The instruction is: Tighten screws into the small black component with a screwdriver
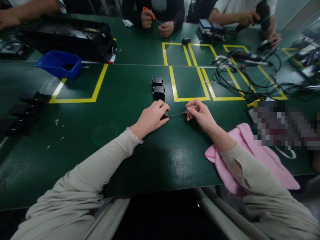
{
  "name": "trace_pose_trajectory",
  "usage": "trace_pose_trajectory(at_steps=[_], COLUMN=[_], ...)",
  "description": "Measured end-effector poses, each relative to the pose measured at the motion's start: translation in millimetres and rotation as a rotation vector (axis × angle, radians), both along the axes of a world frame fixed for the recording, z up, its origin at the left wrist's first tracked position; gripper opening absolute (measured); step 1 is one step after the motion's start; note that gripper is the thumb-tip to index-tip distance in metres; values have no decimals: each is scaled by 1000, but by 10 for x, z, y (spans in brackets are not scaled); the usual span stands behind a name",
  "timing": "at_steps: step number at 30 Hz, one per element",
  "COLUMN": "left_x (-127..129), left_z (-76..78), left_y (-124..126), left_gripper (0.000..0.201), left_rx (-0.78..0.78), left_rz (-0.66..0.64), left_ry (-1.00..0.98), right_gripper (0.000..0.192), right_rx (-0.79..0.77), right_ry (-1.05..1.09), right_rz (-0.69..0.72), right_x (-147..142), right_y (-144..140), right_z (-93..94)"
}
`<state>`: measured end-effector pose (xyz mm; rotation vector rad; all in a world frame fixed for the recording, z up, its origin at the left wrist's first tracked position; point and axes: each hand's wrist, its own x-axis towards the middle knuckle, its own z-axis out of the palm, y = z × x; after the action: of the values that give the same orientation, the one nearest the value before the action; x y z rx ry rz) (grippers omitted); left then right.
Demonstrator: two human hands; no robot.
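My left hand (153, 117) rests on the green table (120, 110) and is closed over a small black block (164, 115), of which only a corner shows. My right hand (200, 115) pinches the handle of a thin screwdriver (181, 113). Its metal shaft points left, and its tip meets the block in my left hand. Two more small black blocks (158, 88) stand together just beyond my hands.
A pink cloth (250, 146) lies under my right forearm. A blue bin (59, 63) and black trays (75, 35) sit at far left, tangled cables (240, 73) at far right. Small screws (58, 123) lie at left. Other people's hands (156, 21) work across the table.
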<state>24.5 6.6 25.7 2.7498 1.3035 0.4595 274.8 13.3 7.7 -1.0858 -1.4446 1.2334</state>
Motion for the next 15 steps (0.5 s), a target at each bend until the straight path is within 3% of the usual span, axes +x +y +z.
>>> trace_pose_trajectory(at_steps=[15], left_x=[-10], left_z=[-12], left_y=[3], left_gripper=[31], left_rx=[6], left_rz=[-5], left_ry=[-5], right_gripper=[23], right_rx=[7], right_ry=[7], right_rz=[-5], right_x=[-4], right_y=[-5], right_z=[-3])
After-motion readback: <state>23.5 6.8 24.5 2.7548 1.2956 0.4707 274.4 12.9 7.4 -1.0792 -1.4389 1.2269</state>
